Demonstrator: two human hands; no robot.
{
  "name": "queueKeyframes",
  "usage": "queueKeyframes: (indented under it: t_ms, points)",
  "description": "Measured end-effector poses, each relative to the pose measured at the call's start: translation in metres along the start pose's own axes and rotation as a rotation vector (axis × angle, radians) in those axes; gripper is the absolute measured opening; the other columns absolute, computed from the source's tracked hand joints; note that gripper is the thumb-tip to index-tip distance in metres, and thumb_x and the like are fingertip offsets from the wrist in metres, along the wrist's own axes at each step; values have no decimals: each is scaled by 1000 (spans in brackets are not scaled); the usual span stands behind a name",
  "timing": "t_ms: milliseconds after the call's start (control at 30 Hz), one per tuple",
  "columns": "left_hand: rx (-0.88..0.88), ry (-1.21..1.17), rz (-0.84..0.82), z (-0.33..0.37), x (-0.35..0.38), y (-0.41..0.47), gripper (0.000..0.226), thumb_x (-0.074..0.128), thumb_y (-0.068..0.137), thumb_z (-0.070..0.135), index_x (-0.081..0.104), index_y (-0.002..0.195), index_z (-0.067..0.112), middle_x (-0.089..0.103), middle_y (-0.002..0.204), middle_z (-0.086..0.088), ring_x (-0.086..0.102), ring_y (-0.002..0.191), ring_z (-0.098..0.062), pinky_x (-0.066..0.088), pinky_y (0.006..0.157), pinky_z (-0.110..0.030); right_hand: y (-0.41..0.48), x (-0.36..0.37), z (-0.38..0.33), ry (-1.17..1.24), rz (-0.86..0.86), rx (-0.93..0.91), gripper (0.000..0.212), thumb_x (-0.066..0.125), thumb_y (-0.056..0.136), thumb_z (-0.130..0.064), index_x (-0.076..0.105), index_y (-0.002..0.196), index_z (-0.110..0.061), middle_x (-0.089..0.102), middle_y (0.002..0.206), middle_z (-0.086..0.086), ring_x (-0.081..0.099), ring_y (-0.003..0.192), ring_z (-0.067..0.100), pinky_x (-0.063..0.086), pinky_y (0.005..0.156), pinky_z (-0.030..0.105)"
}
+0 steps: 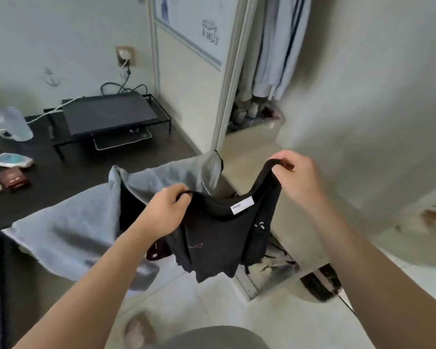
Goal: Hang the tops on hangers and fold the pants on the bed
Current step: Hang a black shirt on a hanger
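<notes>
A dark counter (68,172) is running along my left, carrying a black wire stand (111,119) and a small dark red box (14,178). A pale grey-blue cloth (68,227) is hanging off its near edge. In front of me, above the pale tiled floor (211,311), I am holding up a black sleeveless top (222,238) with a white neck label (242,205). My left hand (165,212) is pinching one shoulder strap, fingers closed tight; my right hand (297,177) is gripping the other strap, higher.
</notes>
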State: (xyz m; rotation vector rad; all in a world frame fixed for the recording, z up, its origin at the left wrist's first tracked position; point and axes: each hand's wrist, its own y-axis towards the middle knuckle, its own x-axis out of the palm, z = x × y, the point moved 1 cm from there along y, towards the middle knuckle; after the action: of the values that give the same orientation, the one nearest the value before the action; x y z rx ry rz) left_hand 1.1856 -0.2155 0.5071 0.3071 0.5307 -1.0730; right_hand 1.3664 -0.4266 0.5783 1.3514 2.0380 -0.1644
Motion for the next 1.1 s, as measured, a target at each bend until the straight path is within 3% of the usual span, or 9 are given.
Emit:
queueKeyframes:
  t_ms: [100,200,300,433,533,767,933,1033,1100]
  points:
    - [156,-38,-4,55,3,57,26,45,100,17,56,76,19,56,65,9,50,63,-7,40,61,-24,37,-41,-12,5,129,-9,38,57,80,0,66,71,-36,67,70,-22,59,67,-3,46,67,14]
    - [289,-59,6,112,0,113,22,45,99,18,58,82,13,57,71,3,51,68,-13,39,62,-27,76,-78,-31,-7,246,-43,36,57,82,-1,66,73,-34,71,78,-10,68,80,16,55,80,32]
    - [426,-85,37,171,-14,166,26,44,99,20,54,77,12,53,68,1,48,62,-9,36,55,-18,116,-112,-54,-29,359,-72,32,56,83,-2,67,75,-31,74,82,0,70,86,27,56,84,43]
    - [560,-128,55,253,-42,227,31,43,100,24,47,72,13,47,63,5,42,52,-3,33,53,-22,166,-159,-94,-115,503,-127,28,56,83,-3,70,78,-27,74,82,-7,70,85,16,56,84,36]
    - [673,-150,56,310,-64,265,30,42,101,23,55,82,5,53,70,-2,49,62,-12,39,60,-29,201,-194,-125,-160,601,-157,22,57,85,-5,75,88,-17,74,84,-7,70,85,13,56,83,31]
    - [897,-174,56,428,-106,341,28,42,102,23,52,82,6,45,70,-5,43,62,-16,36,59,-30,270,-267,-188,-318,786,-197,18,58,84,-12,71,79,-24,69,73,-9,61,66,4,43,55,11]
    - [952,-142,129,510,-123,378,31,42,100,21,41,70,13,42,63,-2,40,58,-19,31,54,-31,306,-324,-231,-623,824,-147,14,58,83,-15,68,79,-23,61,69,-10,58,68,10,45,56,26]
    - [988,-155,137,558,-134,390,27,42,100,21,44,75,11,41,67,-5,40,62,-22,30,56,-32,319,-359,-259,-852,794,-60,14,55,83,-14,67,83,-22,65,80,-7,62,81,19,55,69,33]
    - [1011,-162,145,588,-140,394,26,41,99,21,42,75,11,38,67,-5,38,64,-23,29,59,-32,324,-380,-274,-976,771,2,12,56,84,-15,64,84,-24,64,88,-7,62,89,23,53,72,34]
